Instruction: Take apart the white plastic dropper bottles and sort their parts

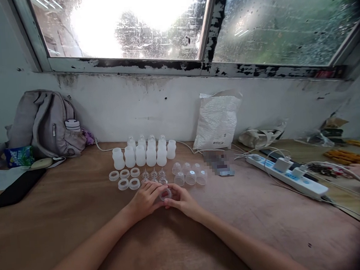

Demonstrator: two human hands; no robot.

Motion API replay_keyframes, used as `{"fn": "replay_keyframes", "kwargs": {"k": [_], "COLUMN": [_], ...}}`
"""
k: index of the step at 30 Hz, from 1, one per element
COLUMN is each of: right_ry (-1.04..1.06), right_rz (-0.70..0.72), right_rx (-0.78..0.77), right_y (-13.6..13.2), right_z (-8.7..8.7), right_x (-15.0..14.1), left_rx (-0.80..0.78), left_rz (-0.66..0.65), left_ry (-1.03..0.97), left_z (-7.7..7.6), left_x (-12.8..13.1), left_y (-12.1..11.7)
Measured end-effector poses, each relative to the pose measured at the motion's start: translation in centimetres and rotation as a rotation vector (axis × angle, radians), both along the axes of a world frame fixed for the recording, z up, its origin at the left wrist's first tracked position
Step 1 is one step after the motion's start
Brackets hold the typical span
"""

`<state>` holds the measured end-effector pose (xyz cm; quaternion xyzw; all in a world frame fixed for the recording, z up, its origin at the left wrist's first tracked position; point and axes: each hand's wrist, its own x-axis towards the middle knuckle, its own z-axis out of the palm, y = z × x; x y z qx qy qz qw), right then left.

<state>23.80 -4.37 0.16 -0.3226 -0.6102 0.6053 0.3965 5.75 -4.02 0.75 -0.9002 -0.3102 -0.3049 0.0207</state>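
Holding translucent, seemingly plastic ring (169,193)

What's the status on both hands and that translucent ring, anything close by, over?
Left hand, right hand: both on translucent ring. Ring's opening visible. Clear pointed parts close beyond left hand.

Left fingers (153,189) and right fingers (173,190) around clear ring (161,194), white bottles (141,156) beyond
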Motion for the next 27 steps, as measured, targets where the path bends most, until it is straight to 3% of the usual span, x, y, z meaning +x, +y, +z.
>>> {"fn": "replay_keyframes", "kwargs": {"k": [5, 10, 13, 16, 22, 27], "right_ry": [0.004, -0.03, -0.036, -0.038, -0.059, -0.064], "right_rz": [0.025, -0.007, -0.012, -0.015, -0.016, -0.012], "right_rx": [-0.009, 0.002, 0.012, 0.019, 0.034, 0.057], "right_y": [-0.3, -0.4, -0.4, -0.3, -0.3, -0.2], "right_z": [0.4, 0.5, 0.3, 0.1, 0.2, 0.0], "right_x": [-0.1, -0.2, -0.2, -0.2, -0.2, -0.2], "left_rx": [-0.023, 0.018, 0.017, -0.046, -0.161, -0.008], "left_rz": [0.079, 0.305, 0.472, 0.586, 0.638, 0.605], "left_ry": [-0.058, -0.051, -0.028, -0.013, 0.059, 0.035], "left_z": [0.7, 1.1, 0.7, 0.1, -0.8, 0.2], "left_x": [-1.1, -7.5, -11.8, -14.3, -14.8, -14.2], "left_y": [-1.0, -1.7, -1.1, -0.3, 0.3, 1.0]}}
